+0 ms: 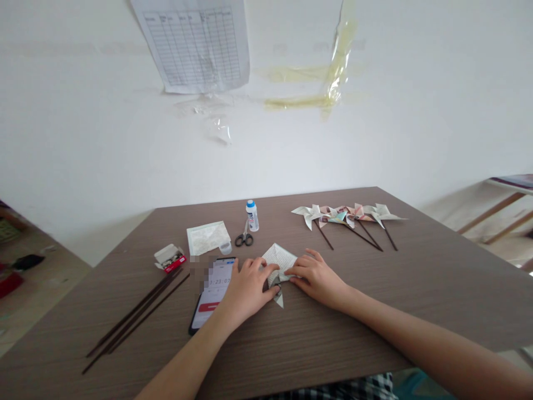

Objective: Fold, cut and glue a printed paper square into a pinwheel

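Note:
A piece of printed paper (280,256), partly cut or folded with pointed corners, lies on the table between my hands. My left hand (250,283) holds its left and near side, thumb and fingers bent over a small curled part. From the right, my right hand (318,278) pinches the paper's edge with thumb and fingertips. One narrow pointed flap sticks out toward me below the fingers. What lies under the fingertips is hidden. Beside my left hand rests a phone (210,305) with a running timer, its upper part pixelated.
Several paper pinwheels (310,215) on dark sticks lie at the back right. Behind the paper stand a white glue bottle (252,218) and scissors (244,239). Left are a stack of paper (208,238), a small plastic cup (225,248), an opened red-and-white box (170,256) and dark sticks (133,311).

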`<state>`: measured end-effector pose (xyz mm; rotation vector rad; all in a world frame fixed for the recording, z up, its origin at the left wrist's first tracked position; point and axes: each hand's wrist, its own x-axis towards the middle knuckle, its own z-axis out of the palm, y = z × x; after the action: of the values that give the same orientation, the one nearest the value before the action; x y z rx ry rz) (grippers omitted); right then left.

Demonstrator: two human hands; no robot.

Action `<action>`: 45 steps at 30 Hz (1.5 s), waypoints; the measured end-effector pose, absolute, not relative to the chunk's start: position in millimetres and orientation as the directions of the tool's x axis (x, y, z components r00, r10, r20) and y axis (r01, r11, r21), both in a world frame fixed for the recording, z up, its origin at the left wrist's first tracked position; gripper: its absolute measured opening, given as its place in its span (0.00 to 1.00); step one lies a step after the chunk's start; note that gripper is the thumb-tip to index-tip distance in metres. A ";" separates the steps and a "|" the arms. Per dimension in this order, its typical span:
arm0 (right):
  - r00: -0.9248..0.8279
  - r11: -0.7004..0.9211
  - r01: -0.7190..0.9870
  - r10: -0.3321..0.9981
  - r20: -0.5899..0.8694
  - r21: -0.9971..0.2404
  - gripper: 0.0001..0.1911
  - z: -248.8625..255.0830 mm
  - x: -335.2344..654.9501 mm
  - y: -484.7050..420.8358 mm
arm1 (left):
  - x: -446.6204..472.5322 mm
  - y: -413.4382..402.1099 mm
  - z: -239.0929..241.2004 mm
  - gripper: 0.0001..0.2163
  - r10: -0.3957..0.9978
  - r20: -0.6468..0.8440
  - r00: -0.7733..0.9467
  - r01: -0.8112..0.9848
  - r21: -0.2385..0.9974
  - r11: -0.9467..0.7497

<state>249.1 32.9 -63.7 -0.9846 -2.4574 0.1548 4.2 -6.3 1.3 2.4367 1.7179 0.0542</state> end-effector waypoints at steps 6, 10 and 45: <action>-0.630 0.738 0.613 0.672 0.391 -0.281 0.14 -62.8 249.2 31.9 | 5.4 -7.7 3.9 0.21 0.935 -0.075 0.346 0.932 0.142 -0.334; -0.624 0.732 0.620 0.679 0.388 -0.283 0.14 -63.1 249.4 32.9 | 4.6 -7.5 2.7 0.20 0.931 -0.059 0.361 0.924 0.160 -0.348; -0.631 0.742 0.618 0.666 0.399 -0.261 0.12 -63.1 250.6 32.5 | 7.6 -8.8 2.9 0.19 0.937 -0.061 0.343 0.933 0.139 -0.332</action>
<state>250.6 32.5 -63.1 -0.9734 -2.4662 0.1364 7.6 -8.8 2.9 2.4484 1.7190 0.0456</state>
